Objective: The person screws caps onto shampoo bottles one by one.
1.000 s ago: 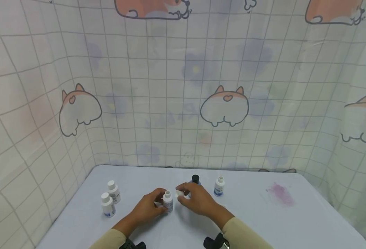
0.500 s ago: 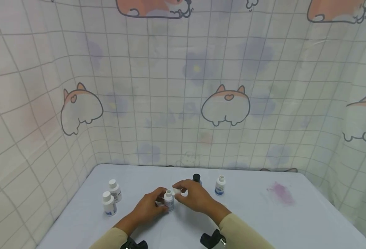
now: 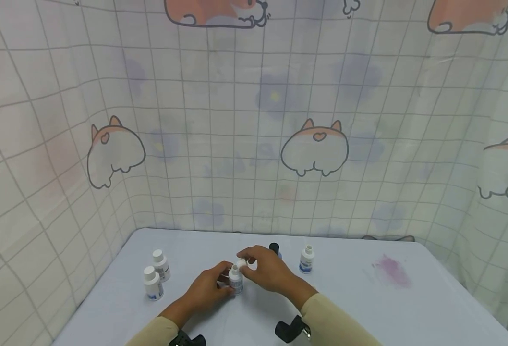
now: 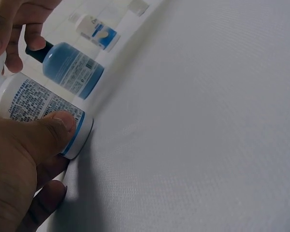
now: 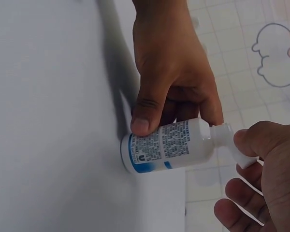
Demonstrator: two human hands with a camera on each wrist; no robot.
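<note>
My left hand [image 3: 208, 290] grips a small white bottle [image 3: 235, 280] with a blue band and dense printed text, upright on the table. Its thumb lies across the label in the left wrist view. Between thumb and fingers, my right hand [image 3: 268, 269] pinches a white cap [image 5: 242, 155], tilted at the mouth of the bottle's neck [image 5: 221, 135]. Just behind the right hand stands a blue bottle [image 4: 70, 68] with a black cap, mostly hidden in the head view. Farther right is a white bottle [image 3: 306, 260] whose threaded neck is uncapped.
Two capped white bottles, a front one [image 3: 153, 284] and a rear one [image 3: 161, 265], stand on the left of the white table [image 3: 349, 307]. A pink stain [image 3: 392, 270] marks the table's right side. A patterned curtain [image 3: 236, 202] hangs behind and at the sides.
My right hand has moved left with the cap, from beside the bottle to its mouth. The left hand keeps its grip on the bottle, which stays in place.
</note>
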